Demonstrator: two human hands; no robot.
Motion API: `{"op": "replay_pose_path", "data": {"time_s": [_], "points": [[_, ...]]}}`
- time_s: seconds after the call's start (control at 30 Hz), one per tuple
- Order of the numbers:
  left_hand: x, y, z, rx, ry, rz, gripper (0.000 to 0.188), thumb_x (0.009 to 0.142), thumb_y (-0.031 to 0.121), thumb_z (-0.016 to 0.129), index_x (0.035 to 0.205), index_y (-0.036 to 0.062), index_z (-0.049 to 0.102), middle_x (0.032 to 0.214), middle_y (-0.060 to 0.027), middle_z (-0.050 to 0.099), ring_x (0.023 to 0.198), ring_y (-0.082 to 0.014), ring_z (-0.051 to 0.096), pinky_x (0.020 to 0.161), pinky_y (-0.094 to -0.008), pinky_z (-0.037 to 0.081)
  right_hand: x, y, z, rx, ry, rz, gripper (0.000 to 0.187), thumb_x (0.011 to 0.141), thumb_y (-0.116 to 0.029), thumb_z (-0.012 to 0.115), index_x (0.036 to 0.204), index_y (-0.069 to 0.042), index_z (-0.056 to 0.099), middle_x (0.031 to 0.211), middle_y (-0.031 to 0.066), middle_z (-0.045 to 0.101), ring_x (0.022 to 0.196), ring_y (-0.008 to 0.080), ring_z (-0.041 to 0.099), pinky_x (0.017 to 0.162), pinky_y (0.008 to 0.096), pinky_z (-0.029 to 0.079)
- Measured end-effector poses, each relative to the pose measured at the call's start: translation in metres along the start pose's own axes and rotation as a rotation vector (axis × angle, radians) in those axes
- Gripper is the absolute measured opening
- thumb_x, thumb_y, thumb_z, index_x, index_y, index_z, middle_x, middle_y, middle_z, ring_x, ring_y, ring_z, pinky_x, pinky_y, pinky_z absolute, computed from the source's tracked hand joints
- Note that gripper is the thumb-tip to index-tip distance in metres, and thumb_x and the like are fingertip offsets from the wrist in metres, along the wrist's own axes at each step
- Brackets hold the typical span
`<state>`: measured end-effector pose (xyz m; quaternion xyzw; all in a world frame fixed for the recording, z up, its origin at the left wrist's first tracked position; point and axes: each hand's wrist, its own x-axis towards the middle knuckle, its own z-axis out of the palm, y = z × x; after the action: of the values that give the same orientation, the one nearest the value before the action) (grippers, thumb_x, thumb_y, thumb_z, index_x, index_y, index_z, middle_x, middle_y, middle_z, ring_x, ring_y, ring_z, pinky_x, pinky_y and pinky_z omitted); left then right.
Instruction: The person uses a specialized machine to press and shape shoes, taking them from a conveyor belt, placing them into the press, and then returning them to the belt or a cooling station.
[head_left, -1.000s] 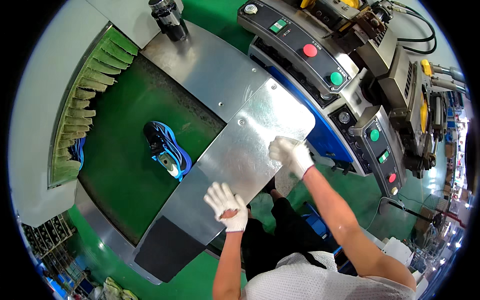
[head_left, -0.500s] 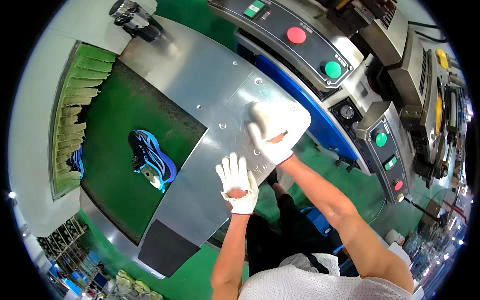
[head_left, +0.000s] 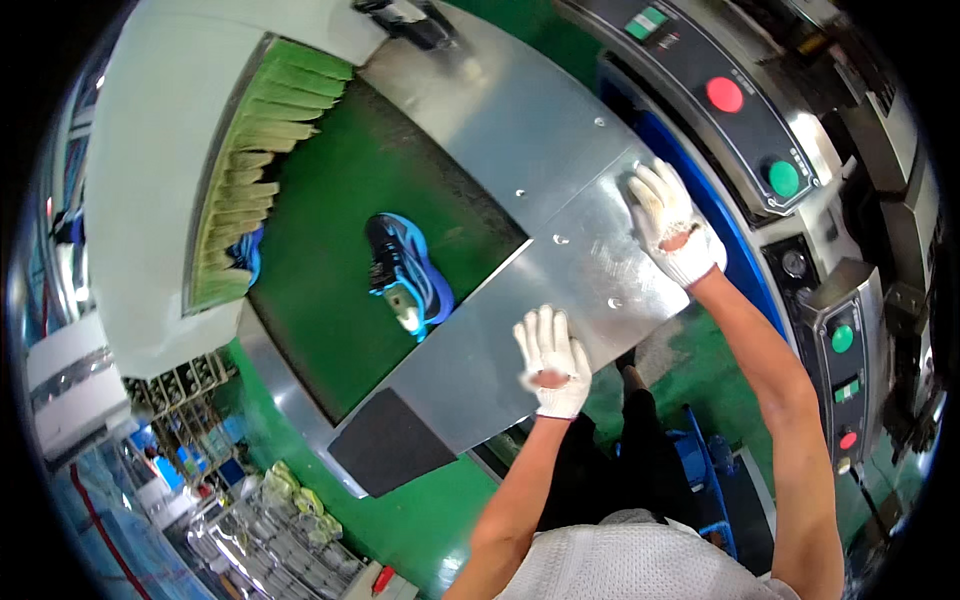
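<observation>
My left hand (head_left: 553, 362), in a white glove, lies flat on the bare metal plate (head_left: 480, 365) with its fingers stretched out. Higher on the right, my right hand (head_left: 676, 225) in the same kind of glove rests on the plate close to its right edge, fingers extended. Neither hand holds anything. Left of them, a black and blue sports shoe (head_left: 410, 275) lies tilted on its side on a green belt (head_left: 320, 210), beside the plate's edge and apart from both hands. Part of another blue shoe (head_left: 247, 255) shows under a fringed green curtain (head_left: 240, 180); the curtain hides the rest.
A pale machine housing (head_left: 150, 200) surrounds the curtain opening. Control panels (head_left: 690, 80) with red and green buttons stand at the right. A black pad (head_left: 390, 445) covers the plate's lower corner. Racks (head_left: 185, 400) and a wire cart (head_left: 270, 530) are at lower left.
The view has shifted, so the scene sits farther right. My right hand has slid outward toward the plate's right edge; my left has moved slightly left. The near shoe stays close to the plate.
</observation>
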<state>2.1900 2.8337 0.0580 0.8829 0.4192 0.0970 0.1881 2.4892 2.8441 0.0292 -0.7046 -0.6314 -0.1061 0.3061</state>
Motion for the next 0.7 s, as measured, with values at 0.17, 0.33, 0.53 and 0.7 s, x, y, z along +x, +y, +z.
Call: {"op": "replay_pose_path", "data": {"time_s": [0.17, 0.33, 0.53, 0.7], "points": [[0.003, -0.002, -0.005, -0.041, 0.007, 0.013, 0.048, 0.084, 0.013, 0.063, 0.129, -0.0042, 0.058, 0.14, -0.0233, 0.054, 0.133, -0.0463, 0.046, 0.118, -0.0617, 0.029, -0.039, -0.067, 0.029, 0.057, -0.318, 0.115, 0.042, 0.088, -0.011, 0.064, 0.13, -0.004, 0.063, 0.136, 0.0187, 0.061, 0.135, 0.0413, 0.052, 0.119, 0.0514, 0.039], [-0.021, -0.031, -0.012, -0.058, -0.024, 0.123, 0.051, 0.084, 0.016, 0.066, 0.133, 0.0021, 0.061, 0.144, -0.0163, 0.056, 0.139, -0.041, 0.046, 0.12, -0.0567, 0.032, -0.086, -0.158, 0.036, 0.257, -0.357, 0.131, 0.045, 0.088, -0.015, 0.067, 0.132, -0.006, 0.061, 0.145, 0.0156, 0.054, 0.141, 0.0399, 0.047, 0.122, 0.0519, 0.035], [-0.078, -0.136, -0.086, 0.066, -0.09, -0.004, 0.05, 0.086, 0.017, 0.067, 0.135, 0.006, 0.061, 0.146, -0.0123, 0.055, 0.138, -0.0383, 0.045, 0.119, -0.0544, 0.034, -0.111, -0.213, -0.046, 0.382, -0.366, 0.425, 0.049, 0.086, -0.003, 0.071, 0.134, -0.001, 0.059, 0.139, 0.0207, 0.06, 0.134, 0.0424, 0.053, 0.113, 0.0492, 0.043], [-0.084, -0.23, -0.12, -0.019, -0.104, -0.099, 0.046, 0.089, 0.02, 0.067, 0.133, 0.0077, 0.061, 0.138, -0.0168, 0.06, 0.127, -0.0404, 0.056, 0.111, -0.053, 0.043, -0.154, -0.224, -0.143, 0.195, -0.342, 0.754, 0.05, 0.089, -0.003, 0.07, 0.137, 0.0, 0.058, 0.134, 0.019, 0.064, 0.124, 0.0322, 0.063, 0.107, 0.0395, 0.05]]}}
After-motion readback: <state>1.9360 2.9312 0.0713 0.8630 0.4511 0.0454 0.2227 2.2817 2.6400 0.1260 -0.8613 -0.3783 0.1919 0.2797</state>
